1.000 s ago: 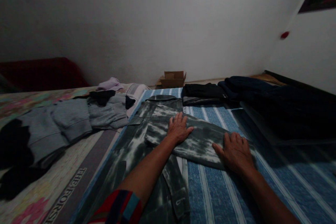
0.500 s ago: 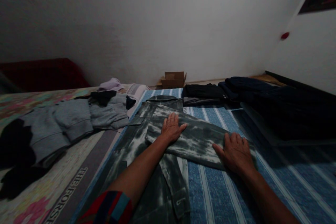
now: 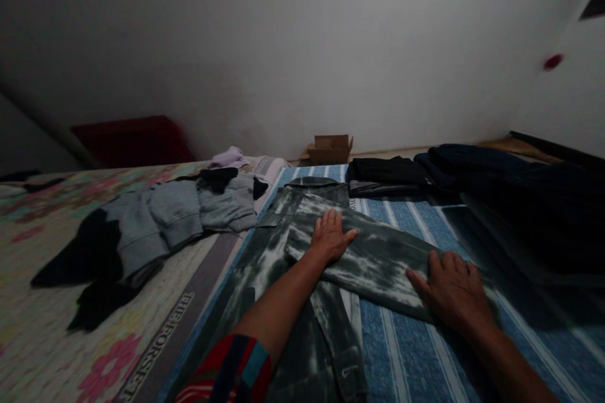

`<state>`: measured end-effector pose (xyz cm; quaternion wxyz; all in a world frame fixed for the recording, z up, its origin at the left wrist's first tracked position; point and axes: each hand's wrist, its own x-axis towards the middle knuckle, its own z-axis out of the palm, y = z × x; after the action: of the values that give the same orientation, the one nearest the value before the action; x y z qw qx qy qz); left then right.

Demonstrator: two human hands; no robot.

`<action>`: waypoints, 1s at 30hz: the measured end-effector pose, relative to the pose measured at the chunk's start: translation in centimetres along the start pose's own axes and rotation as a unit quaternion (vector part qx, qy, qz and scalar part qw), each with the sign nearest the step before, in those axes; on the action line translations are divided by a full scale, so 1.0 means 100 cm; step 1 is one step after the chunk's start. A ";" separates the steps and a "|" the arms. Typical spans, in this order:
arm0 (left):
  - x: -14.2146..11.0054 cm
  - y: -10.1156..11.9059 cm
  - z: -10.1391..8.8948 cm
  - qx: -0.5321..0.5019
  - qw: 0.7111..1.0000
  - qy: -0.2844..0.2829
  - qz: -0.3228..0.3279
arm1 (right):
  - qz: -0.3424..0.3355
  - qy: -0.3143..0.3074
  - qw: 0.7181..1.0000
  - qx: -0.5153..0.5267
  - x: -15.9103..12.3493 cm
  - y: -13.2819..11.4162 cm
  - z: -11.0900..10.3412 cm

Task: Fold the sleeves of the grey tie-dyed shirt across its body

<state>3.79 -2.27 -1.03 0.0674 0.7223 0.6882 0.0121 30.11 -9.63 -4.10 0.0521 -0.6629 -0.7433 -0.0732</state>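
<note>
A grey-and-white tie-dye shirt (image 3: 283,252) lies spread on a blue striped sheet (image 3: 406,352), with one sleeve (image 3: 378,258) folded across toward the right. My left hand (image 3: 329,236) lies flat and open on the sleeve near the shoulder. Further right, my right hand (image 3: 451,289) presses flat, fingers spread, on the sleeve's far end. Neither hand grips anything.
Grey and black clothes (image 3: 161,220) lie in a heap on a floral bedcover (image 3: 57,302) to the left. Folded dark garments (image 3: 392,173) and a dark pile (image 3: 524,195) sit at the back right. A small cardboard box (image 3: 328,149) stands by the wall.
The view has swung to the left, so everything sits further right in the frame. My left hand slid a little along the sleeve; my right hand stays on the sleeve's end.
</note>
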 end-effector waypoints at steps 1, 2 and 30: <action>0.001 -0.001 -0.001 0.001 1.000 -0.007 0.001 | 0.000 0.000 1.000 0.003 0.000 0.000 0.001; 0.002 -0.002 -0.003 0.002 1.000 -0.011 0.004 | -0.001 0.002 1.000 0.005 0.000 0.001 0.002; 0.018 -0.055 -0.021 0.029 0.999 -0.042 -0.009 | -0.011 0.018 1.000 -0.007 -0.001 0.002 0.005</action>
<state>-1.83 -0.05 0.26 0.0753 0.7175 0.6914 -0.0383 30.32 -9.58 -4.56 0.0603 -0.6538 -0.7488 -0.0906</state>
